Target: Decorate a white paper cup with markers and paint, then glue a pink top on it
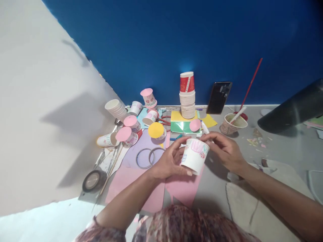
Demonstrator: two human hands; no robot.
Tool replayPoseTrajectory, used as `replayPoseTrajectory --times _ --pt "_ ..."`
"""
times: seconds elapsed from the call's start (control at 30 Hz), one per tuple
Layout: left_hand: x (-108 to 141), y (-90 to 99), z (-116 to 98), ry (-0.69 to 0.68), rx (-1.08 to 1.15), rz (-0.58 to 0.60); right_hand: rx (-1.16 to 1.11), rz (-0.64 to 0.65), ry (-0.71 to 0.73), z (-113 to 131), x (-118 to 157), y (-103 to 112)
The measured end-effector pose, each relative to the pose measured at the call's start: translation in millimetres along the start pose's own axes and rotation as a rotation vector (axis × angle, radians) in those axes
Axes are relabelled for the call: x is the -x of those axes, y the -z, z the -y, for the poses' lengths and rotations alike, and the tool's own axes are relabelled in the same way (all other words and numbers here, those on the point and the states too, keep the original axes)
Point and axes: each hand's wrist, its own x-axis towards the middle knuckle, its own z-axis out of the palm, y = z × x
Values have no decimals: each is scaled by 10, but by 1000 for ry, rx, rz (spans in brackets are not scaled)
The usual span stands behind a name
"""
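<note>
A white paper cup point(193, 159) with pink, green and red drawings rests in my left hand point(170, 161), fingers behind it and thumb along its lower edge. My right hand point(223, 149) is beside the cup's right rim, its fingers pinched round a white pen-like tube point(205, 127) that points up and away. Just beyond the cup lies a small pink paper circle point(195, 125) on the green and yellow sheets point(180, 126). Decorated cups with pink circles point(123, 134) and one with a yellow circle point(156, 130) stand to the left.
A tall cup stack point(187, 99) and a phone point(219, 97) stand near the blue wall. To the right are a cup with sticks point(233, 124) and a dark cylinder point(290, 109). Tape rings point(143, 158), a tape roll point(92, 180) and pink paper point(136, 190) lie left.
</note>
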Motion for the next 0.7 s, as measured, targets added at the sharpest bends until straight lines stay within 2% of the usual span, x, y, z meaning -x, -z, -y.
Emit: replayPoseTrajectory --times 0.07,0.17,0.23,0.33,0.43,0.57,0.7 --pt "1 -40 24 -38 -32 -54 -67 86 -66 -64 15 48" --pt "-10 -78 93 -97 -91 -150 10 242 23 -125 32 43" --pt "-20 -78 129 -136 -142 -196 155 253 101 -131 34 -9" --pt "-25 -37 116 -167 -281 -204 305 227 152 -99 26 -78" --pt "-7 18 26 -186 -501 -186 360 243 163 -66 16 -86" --pt "14 23 -87 -190 -733 -134 453 330 153 -72 8 -62" --pt "-1 -14 -91 -123 -746 -183 433 342 140 -85 -22 -9"
